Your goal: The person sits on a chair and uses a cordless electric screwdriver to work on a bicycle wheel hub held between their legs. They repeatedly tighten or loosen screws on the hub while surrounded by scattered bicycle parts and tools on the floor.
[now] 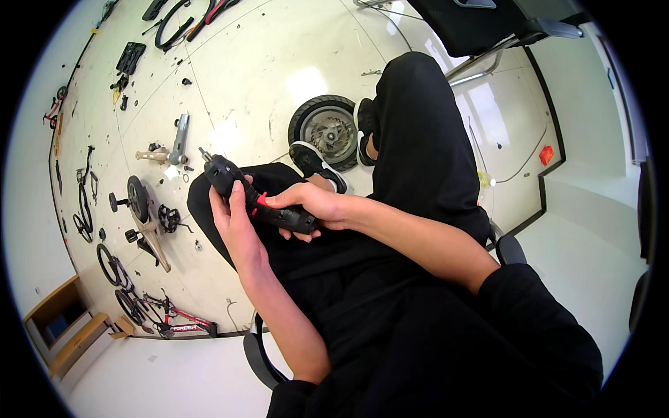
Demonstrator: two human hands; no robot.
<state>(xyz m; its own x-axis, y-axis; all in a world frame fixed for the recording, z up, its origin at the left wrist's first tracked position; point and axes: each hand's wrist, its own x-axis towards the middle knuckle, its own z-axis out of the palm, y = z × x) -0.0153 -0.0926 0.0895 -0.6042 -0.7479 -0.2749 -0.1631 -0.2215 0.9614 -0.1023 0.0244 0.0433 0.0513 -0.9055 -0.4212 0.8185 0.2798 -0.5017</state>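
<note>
A black cordless screwdriver [223,174] with red parts lies slantwise across my lap, held in both hands. Its metal bit end points up and to the left. My left hand [237,226] is wrapped round the front of the body from below, near the head. Around the rear handle, my right hand [322,206] is closed, with its thumb resting by the red part. The palms and some fingertips are hidden behind the tool. Past my knees, a small wheel [331,132] with a black tyre lies flat on the floor beside my shoes.
Metal bike parts [180,139] and a small wheel with a pale arm [138,198] lie on the floor to the left. A red bicycle [167,317] is by the lower left wall. A black chair [453,28] stands at the far right, and a red object [546,155] lies near the right wall.
</note>
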